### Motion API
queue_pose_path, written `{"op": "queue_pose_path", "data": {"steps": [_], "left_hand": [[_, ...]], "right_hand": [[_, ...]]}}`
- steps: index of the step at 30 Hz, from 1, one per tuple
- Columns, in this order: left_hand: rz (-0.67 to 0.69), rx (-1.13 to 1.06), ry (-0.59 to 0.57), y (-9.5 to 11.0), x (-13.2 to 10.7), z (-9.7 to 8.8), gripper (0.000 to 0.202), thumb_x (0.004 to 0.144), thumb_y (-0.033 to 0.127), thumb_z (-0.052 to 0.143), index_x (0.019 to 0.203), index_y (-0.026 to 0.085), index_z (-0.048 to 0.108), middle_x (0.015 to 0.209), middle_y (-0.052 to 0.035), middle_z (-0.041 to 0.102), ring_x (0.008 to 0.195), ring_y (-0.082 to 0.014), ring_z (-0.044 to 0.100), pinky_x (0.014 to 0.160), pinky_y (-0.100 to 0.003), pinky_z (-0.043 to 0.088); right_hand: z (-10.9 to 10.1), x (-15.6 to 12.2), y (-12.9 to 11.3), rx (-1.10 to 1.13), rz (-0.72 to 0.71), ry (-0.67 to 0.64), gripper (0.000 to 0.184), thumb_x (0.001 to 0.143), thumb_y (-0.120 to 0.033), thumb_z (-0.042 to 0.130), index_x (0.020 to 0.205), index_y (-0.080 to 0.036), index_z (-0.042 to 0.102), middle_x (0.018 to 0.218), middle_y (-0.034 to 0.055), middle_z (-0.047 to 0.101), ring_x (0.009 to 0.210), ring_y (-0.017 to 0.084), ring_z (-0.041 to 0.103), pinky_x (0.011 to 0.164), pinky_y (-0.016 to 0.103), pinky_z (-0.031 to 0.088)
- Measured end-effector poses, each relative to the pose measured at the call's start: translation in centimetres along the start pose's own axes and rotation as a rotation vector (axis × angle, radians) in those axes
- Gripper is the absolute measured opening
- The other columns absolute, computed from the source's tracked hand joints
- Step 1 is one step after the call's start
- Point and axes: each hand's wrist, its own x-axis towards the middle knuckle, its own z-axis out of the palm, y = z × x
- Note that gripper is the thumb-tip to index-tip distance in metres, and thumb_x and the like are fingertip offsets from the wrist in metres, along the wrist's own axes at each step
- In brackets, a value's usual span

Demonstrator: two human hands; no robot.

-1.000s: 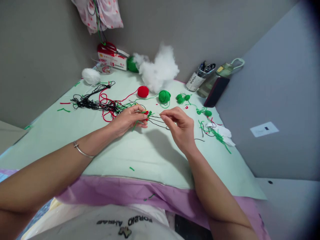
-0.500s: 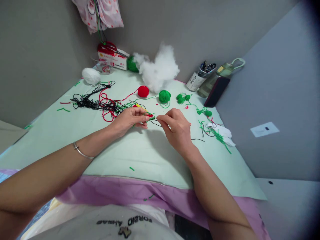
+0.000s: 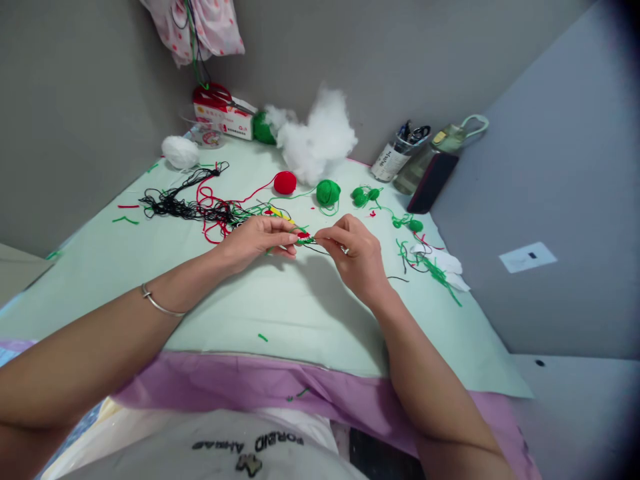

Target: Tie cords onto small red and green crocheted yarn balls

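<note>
My left hand [image 3: 257,241] pinches a small red and green knitted piece [image 3: 303,236] over the pale green mat [image 3: 250,293]. My right hand [image 3: 353,253] is closed in a pinch right beside it, fingertips on a thin black thread [image 3: 320,249] that comes out of the piece. The two hands almost touch at the piece. Green yarn strands trail from under my left fingers. A metal bangle [image 3: 156,303] sits on my left wrist.
A tangle of black and red yarn [image 3: 193,203] lies left of the hands. Red [image 3: 285,182], green [image 3: 328,192] and white [image 3: 180,152] yarn balls, white stuffing [image 3: 320,137], a pen jar [image 3: 395,159], a bottle [image 3: 425,163] and a dark phone [image 3: 431,183] stand behind.
My right hand has slid left along the black thread until its fingertips meet the knitted piece. My left hand has stayed in place with the piece.
</note>
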Motion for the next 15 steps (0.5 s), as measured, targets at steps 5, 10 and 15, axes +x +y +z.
{"op": "queue_pose_path", "data": {"steps": [5,10,15], "left_hand": [[-0.019,0.007,-0.014,0.08,-0.07,0.05,0.027,0.072,0.036,0.083,0.083,0.014,0.07,0.072,-0.0024,0.073,0.067,-0.0148,0.07,0.072,-0.029,0.054],[-0.006,-0.02,-0.015,0.27,-0.29,0.37,0.025,0.07,0.032,0.084,0.081,0.014,0.07,0.068,-0.0014,0.072,0.063,-0.0132,0.068,0.069,-0.027,0.053],[-0.011,-0.073,-0.025,0.32,-0.34,0.67,0.025,0.07,0.032,0.084,0.079,0.014,0.07,0.069,-0.0014,0.071,0.064,-0.0131,0.067,0.072,-0.029,0.056]], "right_hand": [[-0.09,0.09,-0.12,0.146,0.097,-0.03,0.012,0.091,-0.015,0.065,0.088,-0.022,0.074,0.075,0.0002,0.053,0.071,0.014,0.053,0.066,0.028,0.04],[0.11,0.1,-0.24,0.238,0.19,-0.05,0.007,0.09,-0.018,0.068,0.085,-0.021,0.072,0.076,-0.0004,0.054,0.069,0.013,0.052,0.066,0.028,0.04],[0.38,0.08,-0.23,0.317,0.237,-0.02,0.007,0.088,-0.02,0.071,0.081,-0.02,0.071,0.075,-0.0014,0.054,0.066,0.011,0.049,0.062,0.026,0.04]]}}
